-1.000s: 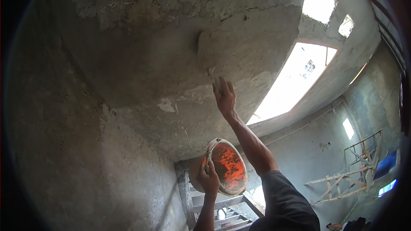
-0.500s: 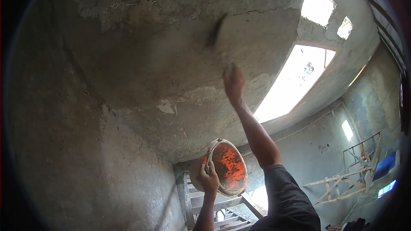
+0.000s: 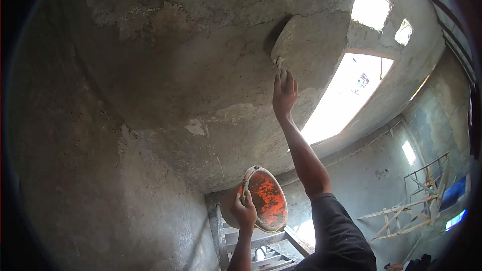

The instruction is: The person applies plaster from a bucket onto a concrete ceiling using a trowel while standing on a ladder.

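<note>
We see a dark, charcoal-to-black sleeve (image 3: 340, 228) on our right arm, loose and matte, with soft creases across the cloth. Its hem (image 3: 322, 197) is plain and ends near the elbow – below it, the right forearm (image 3: 305, 158) is bare and tapers to the wrist. Our left forearm (image 3: 243, 248) shows bare too – as are our left hand (image 3: 244, 213) and right hand (image 3: 285, 96).

no readable text, no labels, no brands, no numbers, no signs
</note>
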Available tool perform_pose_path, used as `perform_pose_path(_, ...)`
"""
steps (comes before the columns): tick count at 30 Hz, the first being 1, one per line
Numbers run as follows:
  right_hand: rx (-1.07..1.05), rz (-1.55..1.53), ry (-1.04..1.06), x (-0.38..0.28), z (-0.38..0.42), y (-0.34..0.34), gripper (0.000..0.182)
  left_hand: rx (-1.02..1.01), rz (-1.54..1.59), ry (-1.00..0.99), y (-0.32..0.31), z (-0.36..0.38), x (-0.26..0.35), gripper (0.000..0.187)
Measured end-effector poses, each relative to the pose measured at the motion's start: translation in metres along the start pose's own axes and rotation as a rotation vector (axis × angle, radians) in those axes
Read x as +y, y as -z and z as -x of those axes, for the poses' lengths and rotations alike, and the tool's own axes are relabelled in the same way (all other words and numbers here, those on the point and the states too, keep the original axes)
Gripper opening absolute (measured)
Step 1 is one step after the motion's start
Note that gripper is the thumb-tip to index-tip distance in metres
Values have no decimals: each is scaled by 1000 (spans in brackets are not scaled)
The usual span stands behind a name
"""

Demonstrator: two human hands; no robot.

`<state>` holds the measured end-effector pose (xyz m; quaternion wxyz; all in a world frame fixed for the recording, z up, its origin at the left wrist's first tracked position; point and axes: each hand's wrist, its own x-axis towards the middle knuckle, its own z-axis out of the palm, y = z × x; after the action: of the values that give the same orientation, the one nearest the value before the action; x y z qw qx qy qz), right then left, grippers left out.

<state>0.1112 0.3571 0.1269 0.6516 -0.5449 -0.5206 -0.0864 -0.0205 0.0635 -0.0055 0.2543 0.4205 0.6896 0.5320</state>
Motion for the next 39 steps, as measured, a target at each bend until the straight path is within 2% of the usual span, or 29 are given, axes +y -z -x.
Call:
perform_pose_path(3,-21,43,-24,14,9,-11,42,-32,-37,-35,1,0,-3,27)
perform_pose_path(8,-302,49,36,36,87,0,42,-36,-2,-6,1,-1,-2,29)
perform_pose_path(12,-335,-66,59,35,94,24,41,-16,52,4,0,-1,0,32)
perform_pose_path(14,-76,-5,82,37,62,16,38,-45,6,36,1,0,-2,32)
perform_pose_path(16,-6,58,-18,22,23,14,38,-74,-42,59,1,1,-4,33)
perform_pose_path(20,-15,28,-39,13,1,-3,43,-41,-14,5,-3,0,-2,32)
perform_pose_path(24,-248,-132,222,9,47,-30,40,-26,37,12,-4,1,-1,31)
perform_pose_path(26,-495,-228,166,-6,72,-22,40,-26,31,-6,-3,2,-4,29)
perform_pose_path(28,-540,-250,155,-10,78,-12,41,-19,24,-25,-3,1,-6,29)
perform_pose_path(30,-587,-271,142,-11,75,-9,41,-80,-76,42,-1,0,-7,31)
perform_pose_path(32,-358,-236,16,-5,59,-9,41,-72,-63,37,-2,1,-6,31)
perform_pose_path(34,-93,-48,150,12,36,-13,42,-60,-58,28,-1,0,-5,32)
perform_pose_path(36,-31,-77,-81,28,18,-12,43,-18,14,10,-2,0,-3,34)
perform_pose_path(39,7,-41,-100,34,1,-6,42,-37,12,31,0,-1,1,33)
